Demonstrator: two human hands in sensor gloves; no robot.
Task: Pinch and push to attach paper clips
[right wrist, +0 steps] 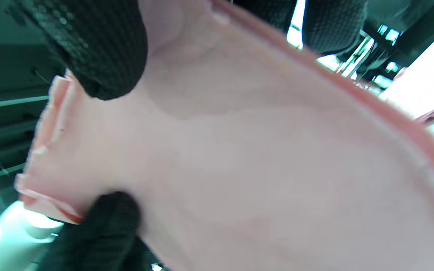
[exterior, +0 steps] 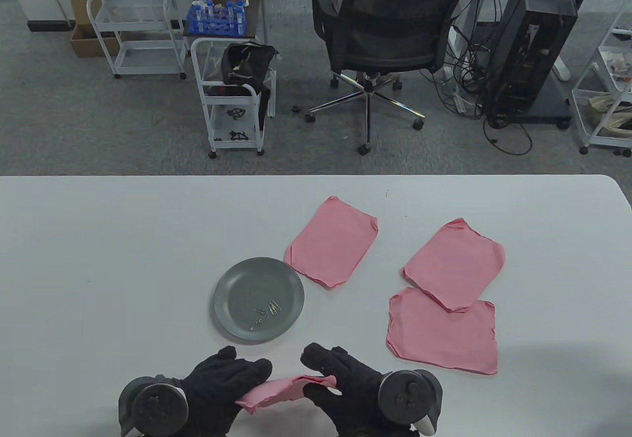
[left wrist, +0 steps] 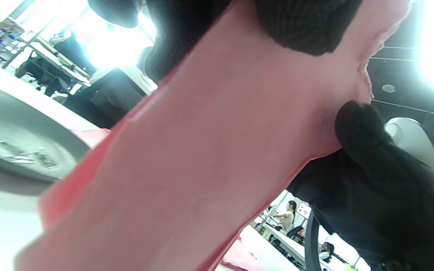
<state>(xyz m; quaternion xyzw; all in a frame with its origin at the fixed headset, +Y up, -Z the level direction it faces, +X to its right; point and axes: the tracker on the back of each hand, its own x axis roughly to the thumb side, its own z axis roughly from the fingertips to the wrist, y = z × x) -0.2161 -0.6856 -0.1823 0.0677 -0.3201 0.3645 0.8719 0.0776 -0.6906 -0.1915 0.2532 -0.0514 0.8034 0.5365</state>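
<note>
Left hand [exterior: 217,387] and right hand [exterior: 345,382] both grip 1 pink sheet [exterior: 284,390] at the white table's [exterior: 98,259] near edge, just below the plate [exterior: 237,279]. Clips [exterior: 269,308] lie in that plate. Right of it lie 3 more pink sheets [exterior: 331,247]. Beyond stand carts [exterior: 229,96], then an office chair [exterior: 385,27].

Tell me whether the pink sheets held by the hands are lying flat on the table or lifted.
Lifted: the pink sheets are held between the left hand and right hand, and both wrist views show their underside.
</note>
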